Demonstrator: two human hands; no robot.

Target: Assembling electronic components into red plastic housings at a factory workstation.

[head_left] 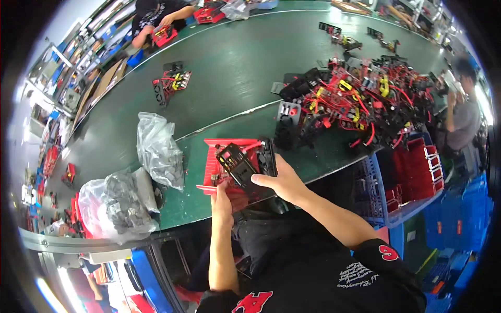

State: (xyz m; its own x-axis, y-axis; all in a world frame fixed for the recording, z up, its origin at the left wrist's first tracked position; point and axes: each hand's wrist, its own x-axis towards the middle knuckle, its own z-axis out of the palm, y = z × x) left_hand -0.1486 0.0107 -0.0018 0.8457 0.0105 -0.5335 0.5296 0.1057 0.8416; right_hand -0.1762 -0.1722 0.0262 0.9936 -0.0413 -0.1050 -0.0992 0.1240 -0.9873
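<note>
In the head view, at the near edge of a smooth green counter point(229, 68), we pinch the near side of a red ribbed housing point(211, 164) with our left hand point(223, 207); our right hand point(286, 182) grips a black rectangular socket panel point(241, 169) over it, thumb on top. Left lie clear plastic bags point(155, 143); right, a heap of red-and-black wired assemblies point(365, 101).

Right hand point(284, 182) on black panel point(239, 167)
</note>
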